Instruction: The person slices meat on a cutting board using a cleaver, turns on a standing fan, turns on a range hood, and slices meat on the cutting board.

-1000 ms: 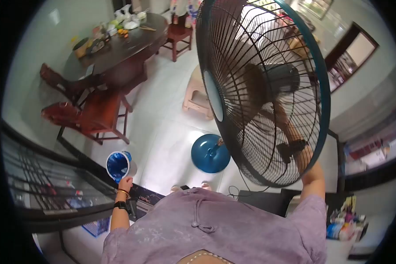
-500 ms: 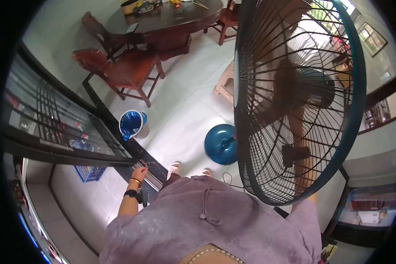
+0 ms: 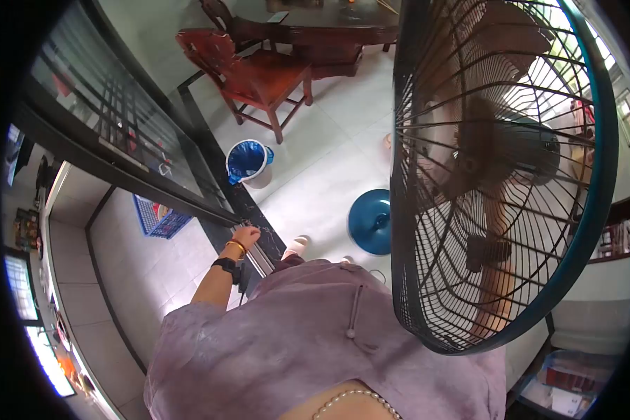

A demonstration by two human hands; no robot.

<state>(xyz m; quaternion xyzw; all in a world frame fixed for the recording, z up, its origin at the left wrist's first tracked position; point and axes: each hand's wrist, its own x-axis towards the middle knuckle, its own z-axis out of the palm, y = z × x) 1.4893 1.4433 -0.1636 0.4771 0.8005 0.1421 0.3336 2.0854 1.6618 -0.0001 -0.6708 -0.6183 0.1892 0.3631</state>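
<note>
In the head view, the fan [image 3: 483,164] fills the right side, its wire cage close to the purple shirt [image 3: 287,329] and turned so the front faces left; the right arm [image 3: 495,304] runs up behind the cage, beside the fan's black box [image 3: 488,253], probably because the back of the head offers firmer places to grip than the wires; the right hand itself is lost behind the wires, so I cannot tell whether it grasps the fan or only rests against it; the round blue base [image 3: 369,222] lies below and left of the cage, partly covered by it, broad and low, presumably to steady so wide a head; whether it touches the floor [image 3: 304,182] is unclear.

The left hand [image 3: 246,234] hangs over the door track [image 3: 260,260], fingers curled in and nothing visible in them; it is near the end of the glass door [image 3: 140,164], though contact cannot be judged; held out from the body, it likely serves as a counterweight to the fan's side.

The lined bin [image 3: 249,162] stands just past the dark sill, near the wooden chair [image 3: 266,80], perhaps to leave the middle walkable; the counter [image 3: 329,17] carries a phone [image 3: 278,17].
</note>
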